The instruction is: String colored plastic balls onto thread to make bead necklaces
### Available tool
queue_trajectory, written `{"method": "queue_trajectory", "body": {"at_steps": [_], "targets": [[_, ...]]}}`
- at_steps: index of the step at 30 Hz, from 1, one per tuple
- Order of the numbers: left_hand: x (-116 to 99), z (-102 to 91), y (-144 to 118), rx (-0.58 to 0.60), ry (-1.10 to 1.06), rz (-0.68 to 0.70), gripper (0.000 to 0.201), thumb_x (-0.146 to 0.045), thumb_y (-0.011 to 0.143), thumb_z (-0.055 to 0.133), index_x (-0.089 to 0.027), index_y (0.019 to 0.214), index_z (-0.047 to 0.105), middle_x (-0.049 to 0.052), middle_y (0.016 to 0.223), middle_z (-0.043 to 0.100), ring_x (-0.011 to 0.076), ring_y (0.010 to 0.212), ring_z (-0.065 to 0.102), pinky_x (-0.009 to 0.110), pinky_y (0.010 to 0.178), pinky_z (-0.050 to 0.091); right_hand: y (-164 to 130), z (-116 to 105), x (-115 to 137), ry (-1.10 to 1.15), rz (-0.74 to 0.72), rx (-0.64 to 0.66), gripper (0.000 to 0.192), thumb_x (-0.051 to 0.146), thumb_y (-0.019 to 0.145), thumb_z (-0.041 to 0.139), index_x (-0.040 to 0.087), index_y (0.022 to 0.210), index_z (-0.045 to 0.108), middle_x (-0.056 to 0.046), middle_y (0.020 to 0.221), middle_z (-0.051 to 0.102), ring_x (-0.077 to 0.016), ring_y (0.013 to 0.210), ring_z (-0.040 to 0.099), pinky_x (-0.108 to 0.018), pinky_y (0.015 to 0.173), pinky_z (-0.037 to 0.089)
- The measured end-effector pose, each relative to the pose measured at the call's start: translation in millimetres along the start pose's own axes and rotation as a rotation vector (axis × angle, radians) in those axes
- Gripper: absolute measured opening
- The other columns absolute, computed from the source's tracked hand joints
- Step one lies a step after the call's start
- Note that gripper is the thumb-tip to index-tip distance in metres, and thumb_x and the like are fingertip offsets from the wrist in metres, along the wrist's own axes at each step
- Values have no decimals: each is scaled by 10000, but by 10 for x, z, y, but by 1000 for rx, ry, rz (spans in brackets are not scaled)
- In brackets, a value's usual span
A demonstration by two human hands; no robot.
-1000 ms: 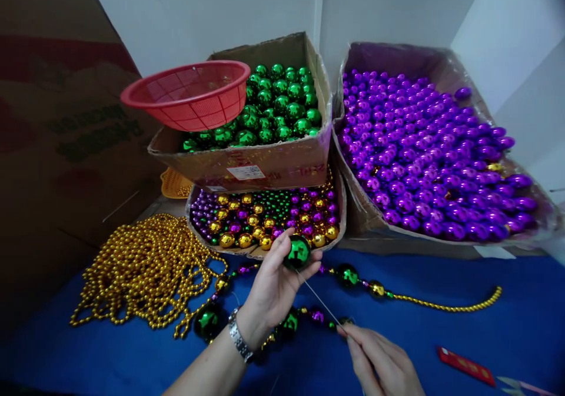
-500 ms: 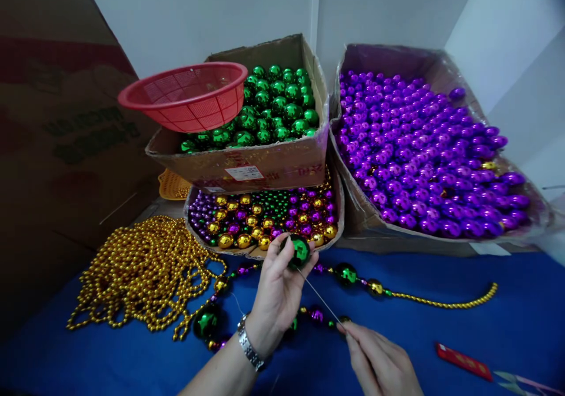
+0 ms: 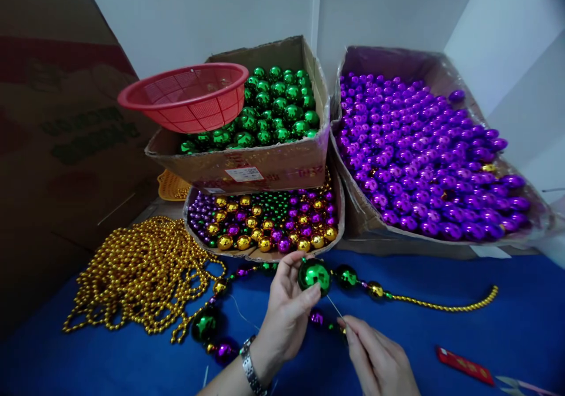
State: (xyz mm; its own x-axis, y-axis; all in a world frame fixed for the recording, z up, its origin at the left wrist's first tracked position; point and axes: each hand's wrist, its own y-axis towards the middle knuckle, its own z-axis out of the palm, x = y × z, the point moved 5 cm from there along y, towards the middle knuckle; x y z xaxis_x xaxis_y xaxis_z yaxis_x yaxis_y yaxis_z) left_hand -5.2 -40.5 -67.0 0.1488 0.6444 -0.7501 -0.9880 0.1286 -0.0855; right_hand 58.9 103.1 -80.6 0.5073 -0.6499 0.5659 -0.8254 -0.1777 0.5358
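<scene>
My left hand (image 3: 286,309) holds a large shiny green bead (image 3: 314,275) between thumb and fingers, just above the blue table (image 3: 507,337). A thin wire (image 3: 334,306) runs from the bead down to my right hand (image 3: 375,358), which pinches its end. A partly strung strand of green, purple and gold beads (image 3: 375,290) lies on the table behind my hands, with a gold tail stretching right. Two more big beads, one green (image 3: 203,326) and one purple, lie to the left of my wrist.
A heap of gold bead strands (image 3: 141,272) lies at left. Behind are a tray of mixed beads (image 3: 265,222), a box of green beads (image 3: 273,110) with a red basket (image 3: 185,96) on it, and a box of purple beads (image 3: 424,149). A red tool (image 3: 465,365) lies at right.
My left hand has carried the green bead down and to the right, closer to the strand on the table. The wire between my hands looks shorter. My right hand has barely moved.
</scene>
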Motion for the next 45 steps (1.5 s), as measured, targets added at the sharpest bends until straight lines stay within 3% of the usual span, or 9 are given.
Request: {"method": "queue_trajectory", "body": {"at_steps": [5,9,13,15,20,24,36,41,45], "targets": [[36,19,-47,109,154,-5,537,-158,693,730,-246,1164,489,98,1217,505,246,1099,505,319,864,453,4,7,-57,-35,-12,-21,233,215,952,375,154,989,598,-73,814,705,-157,709,692,-209,664,552],[-227,4,56,175,473,58,400,-246,795,633,-212,1175,517,132,1211,537,269,1153,483,358,915,438,-35,-22,-159,6,51,34,208,217,946,380,171,960,582,-46,704,648,-148,611,659,-199,562,525],[-741,-90,500,84,1093,312,266,-276,861,521,-199,1112,560,102,1061,626,217,934,602,304,799,480,-94,-53,-250,42,113,71,162,225,935,407,183,939,563,-35,686,613,-140,586,638,-181,538,508],[-880,-128,824,82,1644,411,253,-264,883,464,-196,1100,577,95,1057,637,222,961,593,318,854,449,-109,-53,-270,54,128,61,159,232,935,406,186,931,558,-35,685,607,-136,575,630,-174,531,505],[-827,-357,1537,164,1989,239,172,-140,820,536,-113,952,644,162,948,650,309,991,568,446,877,419,-97,-53,-257,45,114,33,188,258,943,396,187,919,568,-37,659,601,-133,545,617,-170,542,518],[-674,-476,1731,249,2160,73,196,-250,855,558,-121,994,610,101,1016,622,233,959,581,436,837,467,-81,-99,-257,40,135,15,240,288,950,387,193,844,580,-35,623,591,-134,522,610,-166,531,521],[-498,-519,1767,315,2180,-101,235,-306,862,553,-132,1015,591,74,1037,607,199,932,585,413,821,478,-84,-45,-283,70,146,37,193,261,944,394,187,919,571,-32,667,606,-135,561,624,-170,542,510],[-678,-432,1618,199,1895,47,159,-215,731,637,-154,878,631,94,835,648,259,887,593,372,754,452,-77,-64,-250,75,141,27,218,259,948,385,186,897,584,-25,642,602,-143,584,640,-175,551,510],[-788,-277,1268,219,1509,116,250,-326,847,468,-164,1019,549,70,823,645,187,769,617,271,639,463,-24,-96,-197,70,144,16,236,264,950,378,182,917,597,-26,651,612,-144,573,635,-192,548,509]]}}
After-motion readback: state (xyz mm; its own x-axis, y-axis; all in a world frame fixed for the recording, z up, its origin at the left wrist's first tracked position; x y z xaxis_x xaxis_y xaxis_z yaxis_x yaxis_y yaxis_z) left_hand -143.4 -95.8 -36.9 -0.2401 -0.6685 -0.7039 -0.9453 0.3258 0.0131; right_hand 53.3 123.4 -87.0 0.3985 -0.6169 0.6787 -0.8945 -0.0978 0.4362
